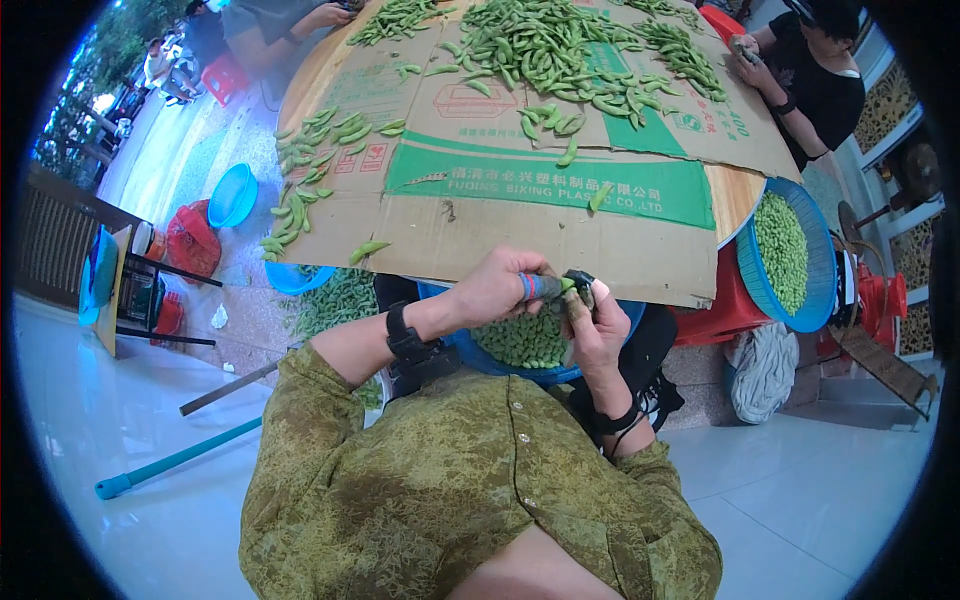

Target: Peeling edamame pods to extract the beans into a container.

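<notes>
My left hand [495,291] and my right hand [597,328] meet just off the near edge of the cardboard sheet [440,240]. Between their fingertips is a small green bean pod [567,285], mostly covered, and both hands pinch it. Blue and grey wrapping goes round a finger of the left hand; something dark covers a fingertip of the right. Right below sits a blue basin [463,348] holding shelled green beans [522,343]. A heap of whole pods [540,40] lies at the far side of the cardboard, with looser pods [300,205] along its left edge.
To the right stands a blue basket [748,262] of shelled beans, near a white sack [762,372]. Green pods or husks [345,305] cover the floor left of my knees. A teal pole [190,459] lies at lower left. Another person [815,80] works at the right.
</notes>
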`<state>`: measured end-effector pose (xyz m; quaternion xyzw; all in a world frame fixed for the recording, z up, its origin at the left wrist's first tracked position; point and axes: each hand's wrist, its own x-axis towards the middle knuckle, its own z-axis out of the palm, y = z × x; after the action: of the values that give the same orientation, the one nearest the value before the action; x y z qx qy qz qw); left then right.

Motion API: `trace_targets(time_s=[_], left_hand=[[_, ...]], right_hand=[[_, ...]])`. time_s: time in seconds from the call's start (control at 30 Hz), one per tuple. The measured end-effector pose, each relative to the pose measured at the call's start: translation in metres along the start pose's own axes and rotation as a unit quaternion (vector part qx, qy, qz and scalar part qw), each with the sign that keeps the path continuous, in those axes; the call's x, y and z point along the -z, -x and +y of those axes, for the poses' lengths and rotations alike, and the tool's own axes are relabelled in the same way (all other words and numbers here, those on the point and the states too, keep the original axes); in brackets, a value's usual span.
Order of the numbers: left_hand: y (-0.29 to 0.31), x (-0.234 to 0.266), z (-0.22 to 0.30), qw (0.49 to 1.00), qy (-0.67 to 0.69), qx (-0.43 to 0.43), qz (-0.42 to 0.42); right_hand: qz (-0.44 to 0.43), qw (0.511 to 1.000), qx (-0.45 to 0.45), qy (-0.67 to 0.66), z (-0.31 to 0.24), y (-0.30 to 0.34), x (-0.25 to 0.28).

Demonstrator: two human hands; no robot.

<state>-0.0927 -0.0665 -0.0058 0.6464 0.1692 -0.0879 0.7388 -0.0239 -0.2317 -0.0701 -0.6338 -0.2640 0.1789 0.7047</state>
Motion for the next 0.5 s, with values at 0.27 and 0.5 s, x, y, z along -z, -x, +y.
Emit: trace_targets(time_s=[0.27, 0.5], left_hand=[[0.063, 0.046, 0.028, 0.725, -0.671, -0.057, -0.145], [-0.040, 0.024, 0.061, 0.671, -0.656, -0.345, -0.032]], right_hand=[[-0.102, 0.977, 0.097, 0.161, -0.002, 0.005, 0.021], [-0.069, 0.991, 0.071, 0.089, -0.004, -0.002, 0.015]])
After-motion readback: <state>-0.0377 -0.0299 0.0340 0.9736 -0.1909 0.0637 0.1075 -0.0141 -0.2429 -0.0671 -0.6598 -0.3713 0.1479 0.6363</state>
